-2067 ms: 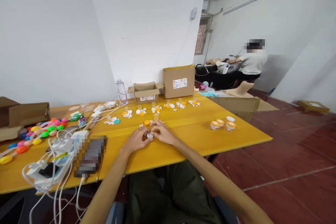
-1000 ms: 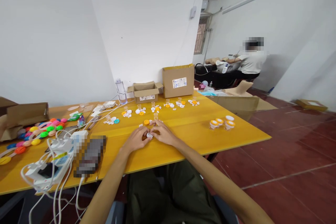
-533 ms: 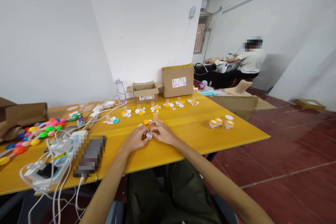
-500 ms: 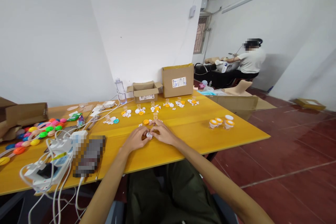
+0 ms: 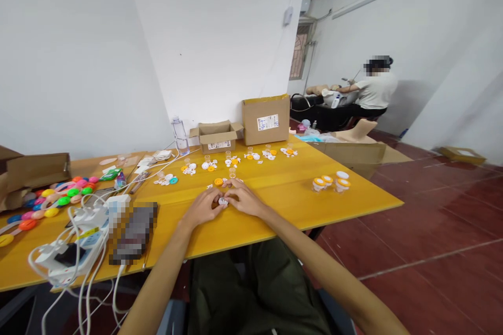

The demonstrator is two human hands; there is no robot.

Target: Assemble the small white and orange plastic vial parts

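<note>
Both hands meet over the table near its front edge, around a small round white plastic part (image 5: pixel 222 201). My left hand (image 5: pixel 204 207) closes its fingers and thumb on the part from the left. From the right, the fingertips of my right hand (image 5: pixel 244 199) pinch at the same part, partly covering it. Just beyond the hands lie an orange disc (image 5: pixel 218 182) and a small clear cup (image 5: pixel 232 172); some small white pieces beside them are half hidden by my fingers.
Several piles of white and orange parts (image 5: pixel 210 167) with clear cups lie farther back. Orange-lidded containers (image 5: pixel 323 183) stand on the right. A power strip (image 5: pixel 84 246) with cables and a phone (image 5: pixel 135 233) sit at left. Cardboard boxes (image 5: pixel 266 120) stand behind; a person (image 5: pixel 375 89) sits beyond.
</note>
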